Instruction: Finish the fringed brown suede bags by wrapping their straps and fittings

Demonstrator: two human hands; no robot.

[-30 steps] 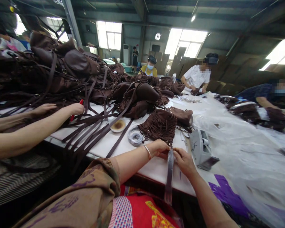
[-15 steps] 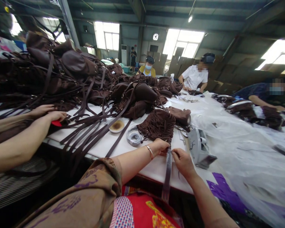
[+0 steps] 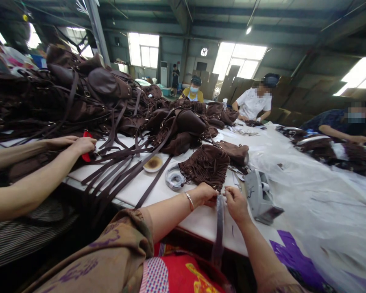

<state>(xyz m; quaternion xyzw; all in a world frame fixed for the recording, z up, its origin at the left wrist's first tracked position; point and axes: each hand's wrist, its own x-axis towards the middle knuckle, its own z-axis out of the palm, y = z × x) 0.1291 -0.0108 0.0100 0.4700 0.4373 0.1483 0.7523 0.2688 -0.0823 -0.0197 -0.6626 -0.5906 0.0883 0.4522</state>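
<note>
A brown fringed bag (image 3: 205, 163) lies on the white table in front of me. From its near edge a dark strap in clear plastic wrap (image 3: 220, 228) hangs down over the table edge towards my lap. My left hand (image 3: 206, 193), with a bangle at the wrist, is closed at the bag's near edge by the strap's upper end. Just right of the strap's top, my right hand (image 3: 236, 203) is closed in a pinch. Whatever is between those fingertips is too small to make out.
A grey tape dispenser (image 3: 264, 197) stands right of my right hand. Left of the bag are a clear coil (image 3: 175, 177) and a stained dish (image 3: 153, 163). Brown bags (image 3: 106, 83) are heaped behind. A co-worker's hands (image 3: 83, 145) hold a red tool (image 3: 86, 150) at left.
The view has shifted slightly, so the scene sits lower and further right. My right fingertips have risen a little beside the strap's top. The co-worker's red tool has turned upright.
</note>
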